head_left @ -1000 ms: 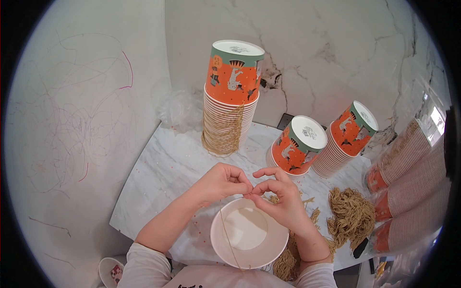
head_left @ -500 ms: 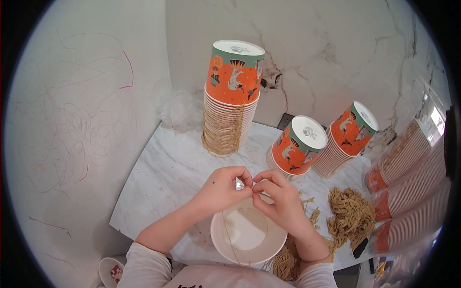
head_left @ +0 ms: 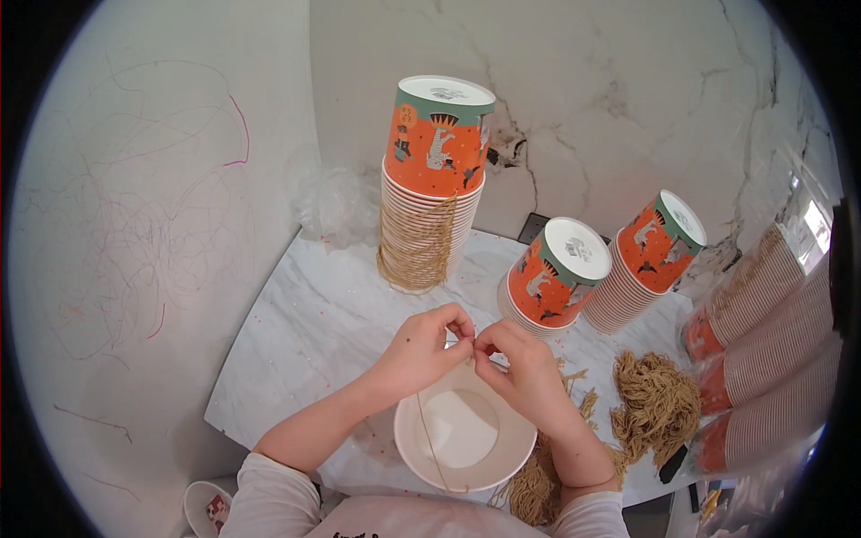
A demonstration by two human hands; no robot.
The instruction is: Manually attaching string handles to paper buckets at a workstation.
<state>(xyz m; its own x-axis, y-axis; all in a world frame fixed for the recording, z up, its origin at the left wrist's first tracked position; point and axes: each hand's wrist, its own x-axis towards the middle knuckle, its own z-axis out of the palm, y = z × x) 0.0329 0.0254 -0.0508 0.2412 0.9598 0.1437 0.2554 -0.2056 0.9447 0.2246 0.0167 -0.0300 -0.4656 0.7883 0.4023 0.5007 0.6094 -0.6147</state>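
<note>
A white paper bucket (head_left: 420, 448) stands with its mouth up on the table in front of me. Both hands meet above its far rim with fingertips almost touching. My left hand (head_left: 424, 350) is closed in a pinch on a thin tan cord (head_left: 429, 439), which crosses the bucket's mouth to its near rim. My right hand (head_left: 520, 360) pinches at the same spot, apparently on the cord's end; the fingers partly hide it. Beside my right forearm lies a bundle of loose tan cords (head_left: 531, 484).
Upside-down orange bucket stacks stand behind: a tall one (head_left: 437, 143) with cords draped over it, and two shorter ones (head_left: 547, 278). A cord heap (head_left: 656, 403) lies at right, near plastic-wrapped stacks (head_left: 776, 359). Crumpled clear plastic (head_left: 336, 206) sits against the wall.
My fingers have shifted slightly at the far rim, and my right fingers have curled in closer to the left ones. The bucket and stacks stay put.
</note>
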